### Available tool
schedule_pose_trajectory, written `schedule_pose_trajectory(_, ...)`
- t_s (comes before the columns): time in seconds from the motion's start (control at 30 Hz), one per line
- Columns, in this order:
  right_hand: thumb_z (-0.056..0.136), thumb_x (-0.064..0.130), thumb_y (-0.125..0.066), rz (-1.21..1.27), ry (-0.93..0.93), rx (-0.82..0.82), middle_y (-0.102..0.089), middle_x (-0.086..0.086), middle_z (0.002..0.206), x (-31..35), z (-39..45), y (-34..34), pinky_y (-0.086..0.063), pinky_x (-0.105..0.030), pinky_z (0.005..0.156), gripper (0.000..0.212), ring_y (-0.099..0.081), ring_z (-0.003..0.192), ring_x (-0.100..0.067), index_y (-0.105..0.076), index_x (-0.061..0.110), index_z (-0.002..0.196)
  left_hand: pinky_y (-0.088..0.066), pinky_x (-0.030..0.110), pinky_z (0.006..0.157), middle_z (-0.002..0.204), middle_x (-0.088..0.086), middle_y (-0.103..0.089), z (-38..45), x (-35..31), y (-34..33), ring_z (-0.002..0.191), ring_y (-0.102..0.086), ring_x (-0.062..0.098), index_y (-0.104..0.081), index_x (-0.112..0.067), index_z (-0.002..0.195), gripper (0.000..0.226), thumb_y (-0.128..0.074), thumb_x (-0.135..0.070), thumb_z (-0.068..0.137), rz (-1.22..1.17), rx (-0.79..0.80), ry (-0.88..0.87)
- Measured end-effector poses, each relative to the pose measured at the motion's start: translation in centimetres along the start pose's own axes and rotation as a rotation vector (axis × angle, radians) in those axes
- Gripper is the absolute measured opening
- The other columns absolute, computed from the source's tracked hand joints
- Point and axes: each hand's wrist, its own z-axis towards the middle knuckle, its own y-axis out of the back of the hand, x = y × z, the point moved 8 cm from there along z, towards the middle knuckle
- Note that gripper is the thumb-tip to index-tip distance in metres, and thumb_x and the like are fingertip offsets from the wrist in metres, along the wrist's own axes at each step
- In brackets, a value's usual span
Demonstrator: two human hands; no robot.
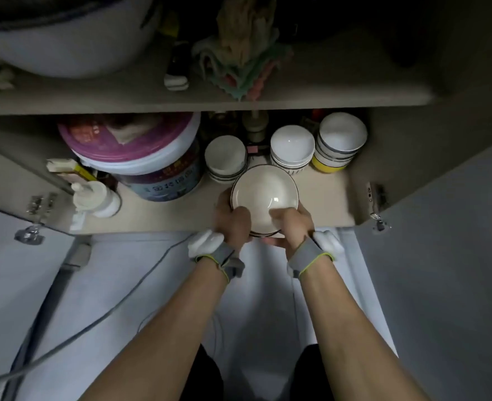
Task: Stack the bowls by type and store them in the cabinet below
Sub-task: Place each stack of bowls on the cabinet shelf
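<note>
Cabinet (pixel 326 198) open, seen from above; lower shelf pale, upper shelf board (pixel 326 102) crossing over it.

Upper shelf, far left: large pale basin (pixel 65 47). Bundle of rags (pixel 239 68) towards the middle, with a small dark bottle (pixel 176 70) just left of them.

Lower shelf, left: bucket (pixel 140 157) with a purple lid and printed label.

Both forearms reach in from the near side, a grey band with a white pad at each wrist.

Cream bowls with dark rims (pixel 263 195) stand at the near edge of the lower shelf, middle, the near part overhanging the front edge. A second rim shows beneath the top one, so this is a stack. Cannot tell whether it rests on the shelf or is held just above it.

Left hand (pixel 233 221) grips the stack's near-left side, thumb over the rim, fingers curled round the outside. Right hand (pixel 292 224) grips the near-right side the same way, fingers under the base.

Three stacks stand behind it: striped white bowls (pixel 224 154) far-left, touching or nearly touching the held stack; white bowls (pixel 292 146) far-right; blue-banded bowls (pixel 341 134) furthest right, on a yellow bowl (pixel 326 166).

Pump bottle (pixel 97 198) lies near-left of the bucket.

Grey cable (pixel 94 322) trails over the floor, left.
</note>
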Motion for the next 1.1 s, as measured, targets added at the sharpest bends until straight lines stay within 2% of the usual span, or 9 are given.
schedule_pose_trajectory(0.1,0.079,0.006,-0.055,-0.011,0.016,0.004,-0.065,-0.01,0.098,-0.2,4.0,-0.3,-0.057,-0.039,0.057,0.039,-0.063,0.088,-0.033,-0.063,0.024,0.113,-0.056,0.04,0.061,0.117,0.009,-0.056,3.3,1.4,-1.3,0.083,-0.054,0.024,-0.05,-0.022,0.132,0.05,-0.038,-0.001,0.088,-0.021,-0.014,-0.003)
schedule_pose_trajectory(0.23,0.085,0.001,-0.055,-0.014,-0.034,0.012,-0.058,-0.013,0.108,-0.2,6.9,-0.8,-0.05,-0.051,0.093,0.045,-0.06,0.089,-0.032,-0.051,0.008,0.129,-0.055,0.052,0.074,0.129,0.016,-0.055,6.0,3.3,-2.3,0.091,-0.052,0.031,-0.05,-0.023,0.133,0.042,-0.038,-0.01,0.095,-0.124,-0.02,0.035)
schedule_pose_trajectory(0.33,0.089,0.001,-0.05,0.042,-0.111,0.041,-0.051,-0.013,0.1,-1.2,7.1,-0.8,-0.049,-0.05,0.085,0.046,-0.053,0.072,-0.029,-0.042,0.004,0.135,-0.055,0.053,0.072,0.125,0.015,-0.056,6.8,4.0,-2.1,0.092,-0.051,0.032,-0.049,-0.024,0.133,0.044,-0.038,-0.007,0.094,-0.101,-0.011,0.022)
schedule_pose_trajectory(0.47,0.086,0.003,-0.053,0.008,-0.102,0.037,-0.057,-0.02,0.121,-2.5,7.3,-0.6,-0.051,-0.055,0.089,0.048,-0.056,0.09,-0.033,-0.046,0.007,0.133,-0.057,0.042,0.063,0.113,0.007,-0.055,6.6,5.1,-2.1,0.092,-0.053,0.032,-0.049,-0.023,0.132,0.051,-0.039,-0.002,0.086,-0.034,-0.013,0.013)
schedule_pose_trajectory(0.57,0.082,0.007,-0.055,-0.023,-0.07,-0.032,-0.06,-0.015,0.116,-3.5,7.9,0.1,-0.056,-0.06,0.073,0.042,-0.061,0.095,-0.036,-0.052,0.017,0.123,-0.057,0.039,0.061,0.114,0.008,-0.058,7.0,6.4,-2.3,0.096,-0.055,0.032,-0.051,-0.024,0.129,0.051,-0.041,-0.002,0.084,-0.044,0.013,0.031)
schedule_pose_trajectory(0.63,0.081,0.01,-0.06,-0.037,-0.062,-0.054,-0.058,-0.014,0.113,-3.8,8.4,0.6,-0.057,-0.058,0.067,0.041,-0.062,0.089,-0.032,-0.05,0.014,0.12,-0.056,0.037,0.059,0.114,0.008,-0.058,7.4,6.8,-2.7,0.097,-0.055,0.033,-0.051,-0.024,0.129,0.051,-0.04,-0.001,0.084,-0.071,0.019,0.037)
schedule_pose_trajectory(0.73,0.082,0.014,-0.063,-0.039,-0.044,-0.083,-0.057,-0.013,0.108,-4.0,9.1,0.9,-0.058,-0.057,0.071,0.034,-0.06,0.078,-0.025,-0.047,0.011,0.111,-0.057,0.043,0.063,0.113,0.008,-0.058,7.7,6.9,-2.8,0.096,-0.055,0.033,-0.051,-0.025,0.13,0.052,-0.04,-0.002,0.084,-0.078,0.015,0.037)
schedule_pose_trajectory(0.83,0.078,0.02,-0.067,-0.052,-0.047,-0.078,-0.059,-0.014,0.112,-4.3,9.5,0.6,-0.057,-0.057,0.074,0.041,-0.063,0.09,-0.031,-0.048,0.014,0.115,-0.057,0.053,0.073,0.113,0.007,-0.056,8.2,7.3,-2.7,0.094,-0.055,0.033,-0.049,-0.028,0.13,0.052,-0.04,-0.004,0.084,-0.063,0.003,0.068)
schedule_pose_trajectory(1.1,0.077,0.023,-0.07,-0.084,-0.045,-0.069,-0.059,-0.008,0.106,-4.6,10.9,-0.1,-0.056,-0.052,0.084,0.045,-0.063,0.089,-0.03,-0.049,0.017,0.117,-0.058,0.046,0.071,0.113,0.005,-0.054,9.0,7.2,-2.6,0.095,-0.053,0.03,-0.049,-0.026,0.131,0.053,-0.04,-0.003,0.084,-0.09,-0.006,0.052)
